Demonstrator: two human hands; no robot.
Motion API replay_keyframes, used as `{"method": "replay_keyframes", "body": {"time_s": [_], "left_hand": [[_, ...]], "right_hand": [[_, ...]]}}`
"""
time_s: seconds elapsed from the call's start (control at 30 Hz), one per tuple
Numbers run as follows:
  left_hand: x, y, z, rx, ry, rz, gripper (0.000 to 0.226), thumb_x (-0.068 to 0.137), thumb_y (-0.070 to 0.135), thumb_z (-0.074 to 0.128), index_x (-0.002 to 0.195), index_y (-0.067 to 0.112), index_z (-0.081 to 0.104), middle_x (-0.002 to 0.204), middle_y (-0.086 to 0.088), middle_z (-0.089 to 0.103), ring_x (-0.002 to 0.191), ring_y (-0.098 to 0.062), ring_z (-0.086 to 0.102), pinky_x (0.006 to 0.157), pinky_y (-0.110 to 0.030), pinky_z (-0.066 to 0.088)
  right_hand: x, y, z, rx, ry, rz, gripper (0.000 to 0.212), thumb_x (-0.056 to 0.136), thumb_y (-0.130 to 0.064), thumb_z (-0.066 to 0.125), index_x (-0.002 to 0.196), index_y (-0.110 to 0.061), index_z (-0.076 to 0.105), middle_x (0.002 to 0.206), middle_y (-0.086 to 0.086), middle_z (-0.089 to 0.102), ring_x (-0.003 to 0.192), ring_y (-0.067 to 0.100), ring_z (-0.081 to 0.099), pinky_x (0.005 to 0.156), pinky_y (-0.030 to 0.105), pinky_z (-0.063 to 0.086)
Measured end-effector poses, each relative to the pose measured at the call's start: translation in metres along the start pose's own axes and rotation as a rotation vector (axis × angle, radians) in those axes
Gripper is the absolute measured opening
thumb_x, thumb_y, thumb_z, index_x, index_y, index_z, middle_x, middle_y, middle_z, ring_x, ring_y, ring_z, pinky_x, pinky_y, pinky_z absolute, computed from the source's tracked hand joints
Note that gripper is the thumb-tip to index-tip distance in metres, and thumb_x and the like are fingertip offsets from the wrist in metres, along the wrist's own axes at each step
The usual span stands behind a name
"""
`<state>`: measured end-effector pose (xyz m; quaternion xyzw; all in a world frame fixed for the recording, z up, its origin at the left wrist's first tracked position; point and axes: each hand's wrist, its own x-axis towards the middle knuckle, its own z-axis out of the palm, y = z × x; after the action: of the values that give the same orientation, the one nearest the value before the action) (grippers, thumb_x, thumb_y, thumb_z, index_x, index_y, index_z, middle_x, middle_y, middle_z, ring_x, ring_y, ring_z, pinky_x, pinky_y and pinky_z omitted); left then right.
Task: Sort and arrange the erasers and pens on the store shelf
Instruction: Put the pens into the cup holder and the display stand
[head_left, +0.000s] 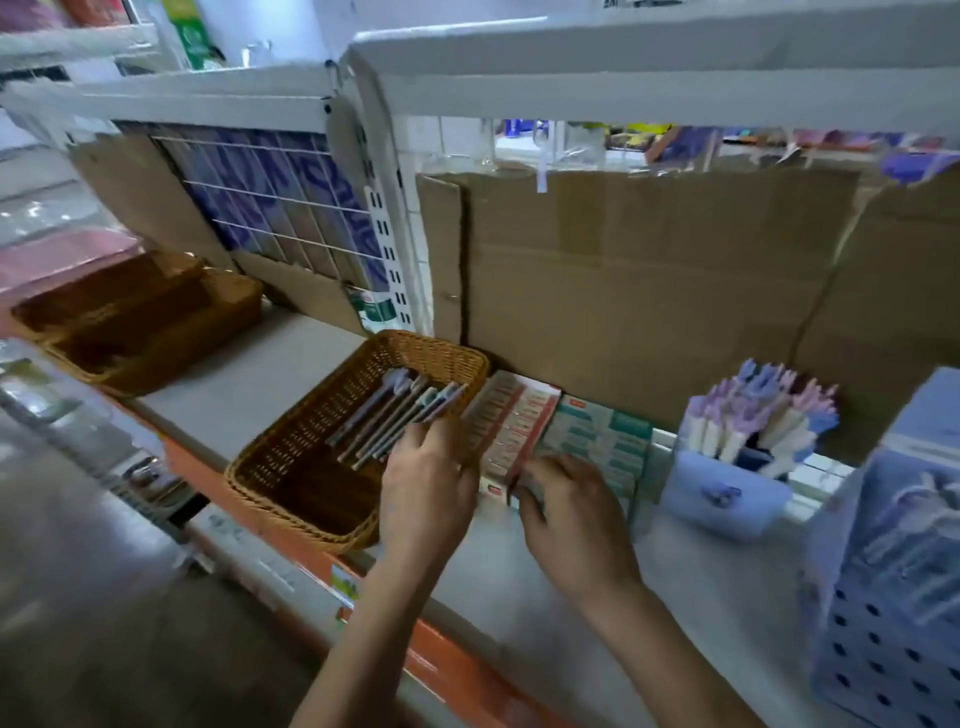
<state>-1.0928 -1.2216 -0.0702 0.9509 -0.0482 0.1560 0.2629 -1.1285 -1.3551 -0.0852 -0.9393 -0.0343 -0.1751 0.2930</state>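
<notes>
Lining grey shelf (249, 395): wicker basket (244, 486), pens (395, 421), eraser boxes (519, 421), cardboard backing (649, 291).

The shelf (234, 384) carries a wicker basket (306, 421) just left of the left grip (426, 483), eraser boxes (597, 434) beyond the right grip (566, 504), and a pen holder (722, 488) further right.

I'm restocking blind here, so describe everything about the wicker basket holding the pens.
The wicker basket is brown, woven, rectangular and open-topped, set askew on the grey shelf beside a red eraser box. A bunch of grey pens slants across its right side, gripped by the left hand, whose fingers reach over the right rim.
</notes>
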Motion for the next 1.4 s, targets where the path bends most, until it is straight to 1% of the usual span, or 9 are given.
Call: {"method": "replay_keyframes", "body": {"time_s": [0.2, 0.3, 0.43, 0.6, 0.73, 0.87, 1.17, 1.27, 1.4], "left_hand": [[0.083, -0.103, -0.007, 0.209, -0.395, -0.275, 0.072, 0.083, 0.051, 0.061, 0.137, 0.009, 0.034, 0.133, -0.02, 0.041, 0.121, -0.038, 0.043, 0.103, -0.044, 0.038], [0.109, -0.117, 0.006, 0.382, -0.534, -0.248, 0.09, 0.082, 0.06, 0.054, 0.142, 0.002, 0.021, 0.142, -0.025, 0.03, 0.131, -0.042, 0.029, 0.109, -0.047, 0.026], [0.119, -0.115, 0.018, 0.445, -0.478, -0.179, 0.066, 0.09, 0.044, 0.049, 0.138, 0.003, 0.029, 0.139, -0.02, 0.028, 0.128, -0.038, 0.03, 0.103, -0.045, 0.034], [0.118, -0.115, 0.026, 0.477, -0.475, -0.161, 0.048, 0.095, 0.031, 0.042, 0.133, 0.003, 0.035, 0.137, -0.02, 0.035, 0.126, -0.036, 0.035, 0.101, -0.041, 0.037], [0.123, -0.12, 0.025, 0.489, -0.431, -0.216, 0.043, 0.098, 0.024, 0.033, 0.135, 0.0, 0.033, 0.136, -0.019, 0.038, 0.125, -0.035, 0.038, 0.098, -0.04, 0.04], [0.12, -0.122, 0.027, 0.495, -0.402, -0.198, 0.038, 0.1, 0.018, 0.028, 0.133, 0.002, 0.036, 0.134, -0.017, 0.04, 0.123, -0.033, 0.042, 0.093, -0.037, 0.045], [0.119, -0.121, 0.027, 0.439, -0.481, -0.21, 0.036, 0.096, 0.017, 0.04, 0.127, 0.002, 0.048, 0.127, -0.014, 0.056, 0.117, -0.029, 0.055, 0.091, -0.035, 0.048], [0.118, -0.121, 0.019, 0.362, -0.503, -0.232, 0.034, 0.095, 0.018, 0.044, 0.124, 0.004, 0.052, 0.123, -0.011, 0.059, 0.112, -0.026, 0.058, 0.087, -0.032, 0.049], [0.107, -0.104, -0.013, 0.208, -0.465, -0.231, 0.023, 0.097, 0.018, 0.04, 0.113, 0.007, 0.052, 0.097, -0.005, 0.06, 0.085, -0.02, 0.058, 0.067, -0.027, 0.042]], "right_hand": [[0.081, -0.051, 0.078, -0.083, -0.063, -0.141, 0.018, 0.089, -0.013, 0.049, 0.1, -0.013, 0.064, 0.106, 0.006, 0.06, 0.105, 0.025, 0.05, 0.09, 0.036, 0.041], [0.107, -0.067, 0.101, -0.213, -0.207, -0.092, 0.026, 0.089, -0.01, 0.047, 0.111, -0.011, 0.06, 0.116, 0.008, 0.057, 0.114, 0.027, 0.047, 0.095, 0.037, 0.04], [0.126, -0.079, 0.111, -0.462, -0.365, 0.017, 0.031, 0.092, -0.01, 0.047, 0.121, -0.002, 0.055, 0.127, 0.016, 0.054, 0.123, 0.033, 0.044, 0.104, 0.042, 0.036], [0.131, -0.078, 0.121, -0.497, -0.299, 0.037, 0.03, 0.094, -0.005, 0.036, 0.102, -0.011, 0.064, 0.108, 0.008, 0.063, 0.105, 0.026, 0.055, 0.093, 0.038, 0.036], [0.13, -0.072, 0.123, -0.413, -0.255, 0.052, 0.024, 0.095, -0.012, 0.041, 0.107, -0.014, 0.062, 0.111, 0.003, 0.061, 0.106, 0.022, 0.053, 0.092, 0.034, 0.036], [0.126, -0.073, 0.12, -0.342, -0.202, 0.035, 0.018, 0.091, -0.013, 0.047, 0.098, -0.018, 0.063, 0.107, 0.0, 0.061, 0.104, 0.02, 0.053, 0.092, 0.032, 0.035], [0.124, -0.072, 0.12, -0.231, -0.114, 0.044, 0.019, 0.086, -0.01, 0.049, 0.094, -0.017, 0.064, 0.097, -0.002, 0.061, 0.096, 0.018, 0.056, 0.087, 0.031, 0.037], [0.121, -0.066, 0.12, -0.039, -0.038, 0.039, 0.017, 0.086, -0.007, 0.052, 0.089, -0.015, 0.067, 0.092, -0.001, 0.063, 0.089, 0.016, 0.058, 0.083, 0.031, 0.046], [0.103, -0.058, 0.102, 0.261, 0.136, 0.086, 0.019, 0.088, -0.002, 0.054, 0.095, -0.014, 0.067, 0.095, -0.004, 0.065, 0.09, 0.006, 0.058, 0.076, 0.006, 0.04]]}}
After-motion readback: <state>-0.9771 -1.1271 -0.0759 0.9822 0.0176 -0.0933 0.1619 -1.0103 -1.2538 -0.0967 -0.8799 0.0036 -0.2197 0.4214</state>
